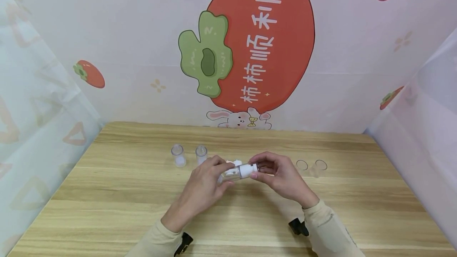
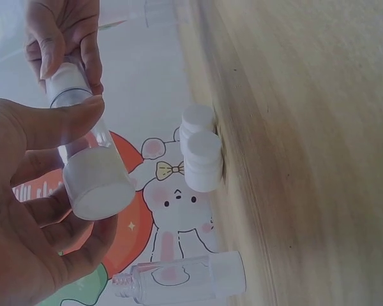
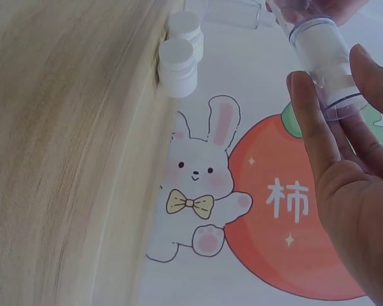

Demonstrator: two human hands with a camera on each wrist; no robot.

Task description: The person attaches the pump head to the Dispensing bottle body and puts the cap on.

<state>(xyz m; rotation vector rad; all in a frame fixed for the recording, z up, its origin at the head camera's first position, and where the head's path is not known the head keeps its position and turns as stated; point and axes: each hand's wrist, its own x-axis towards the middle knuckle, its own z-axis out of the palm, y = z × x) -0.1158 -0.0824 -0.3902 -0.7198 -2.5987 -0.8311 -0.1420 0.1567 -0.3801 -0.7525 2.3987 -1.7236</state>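
Note:
Both hands hold one clear bottle [image 1: 232, 173] tilted above the middle of the table. My left hand [image 1: 205, 183] grips its clear body near the white base [image 2: 101, 185], fingers and thumb curled round it. At the other end, my right hand [image 1: 282, 173] pinches the white top part [image 3: 325, 57], which has a clear sleeve or cap about it. Whether this top is fully seated on the bottle cannot be seen. Behind the hands stand small white capped pieces [image 2: 203, 159], partly hidden in the head view.
Two clear bottles with white bases, one farther left [image 1: 179, 156] and one beside the left hand [image 1: 201, 154], stand upright. Right of the hands are two clear cylindrical covers [image 1: 302, 165] with dark-looking rims. A printed cloth wall [image 1: 143, 102] rises behind the wooden table [image 1: 107, 193].

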